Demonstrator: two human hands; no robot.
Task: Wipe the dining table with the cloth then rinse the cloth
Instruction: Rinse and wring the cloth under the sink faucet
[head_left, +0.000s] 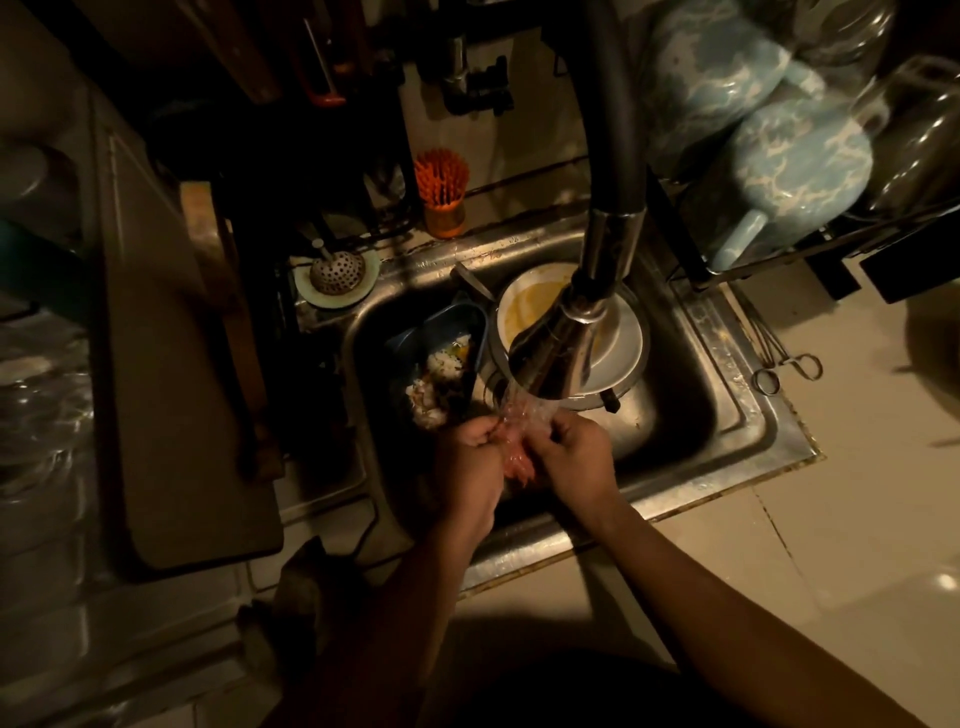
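The left hand (467, 470) and right hand (571, 457) curl their fingers round the pink cloth (519, 464), bunched between them at the sink's (753, 415) six o'clock. The tap head (553, 353) at twelve pours water on it. A plate (626, 338) lies at one, a blue tub (447, 322) at eleven.

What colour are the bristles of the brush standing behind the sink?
Orange: the upright plastic brush, head view.
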